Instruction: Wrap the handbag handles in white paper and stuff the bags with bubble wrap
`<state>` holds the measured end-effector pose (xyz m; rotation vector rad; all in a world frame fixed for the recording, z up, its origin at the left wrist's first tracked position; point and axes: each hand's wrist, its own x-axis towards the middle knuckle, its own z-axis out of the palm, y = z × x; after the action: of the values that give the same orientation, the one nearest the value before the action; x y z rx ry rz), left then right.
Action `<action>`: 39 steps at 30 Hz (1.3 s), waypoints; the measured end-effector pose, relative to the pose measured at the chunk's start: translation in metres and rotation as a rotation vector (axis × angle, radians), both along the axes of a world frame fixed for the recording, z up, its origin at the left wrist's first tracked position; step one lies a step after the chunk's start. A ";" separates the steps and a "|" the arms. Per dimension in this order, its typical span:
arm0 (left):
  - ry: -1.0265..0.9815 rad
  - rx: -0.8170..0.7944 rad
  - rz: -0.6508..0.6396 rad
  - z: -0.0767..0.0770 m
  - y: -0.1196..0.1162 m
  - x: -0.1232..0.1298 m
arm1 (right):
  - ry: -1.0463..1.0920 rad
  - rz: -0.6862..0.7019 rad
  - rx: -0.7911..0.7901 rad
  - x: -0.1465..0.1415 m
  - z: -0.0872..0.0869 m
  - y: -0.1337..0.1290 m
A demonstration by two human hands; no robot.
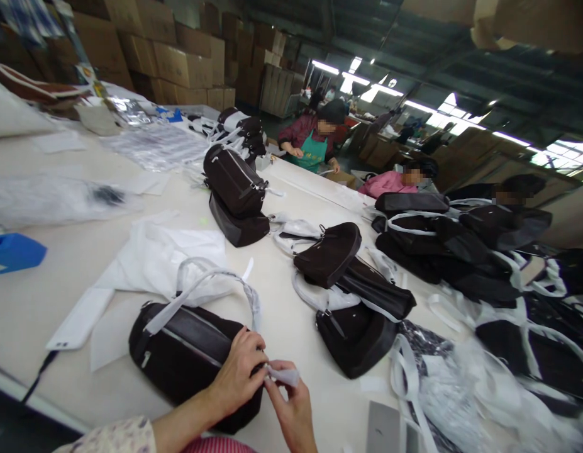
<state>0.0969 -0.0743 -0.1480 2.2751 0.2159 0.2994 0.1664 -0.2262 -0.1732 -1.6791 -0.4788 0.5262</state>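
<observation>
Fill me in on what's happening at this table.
A person's left hand is on the end of a dark bag, and the right hand pinches a small white piece there. The bag lies on the table, its handles wrapped. More dark bags lie to the right; someone in a green apron is across the table.

dark handbag (pixel 178 358), wrapped handles (pixel 166 316), on white tabletop (pixel 286 321); left hand (pixel 241 371) at its end; right hand (pixel 292 399) pinching white wrap (pixel 287 376); bags (pixel 355 343) beyond.
</observation>
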 end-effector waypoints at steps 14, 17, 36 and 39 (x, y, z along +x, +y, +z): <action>0.177 -0.073 -0.039 -0.004 0.010 0.011 | -0.131 0.018 0.059 -0.005 -0.018 -0.005; 0.198 -0.076 -0.016 -0.001 0.009 0.015 | -0.193 0.046 0.051 -0.002 -0.015 -0.002; 0.255 -0.139 0.015 0.006 0.013 0.021 | -0.185 0.025 0.124 0.014 -0.010 0.012; 0.267 -0.163 0.009 0.006 0.016 0.020 | -0.206 0.052 0.095 0.015 -0.011 0.010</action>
<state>0.1170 -0.0586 -0.1420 2.1470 0.3739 -0.0195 0.1810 -0.2160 -0.1843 -1.6402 -0.6886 0.3629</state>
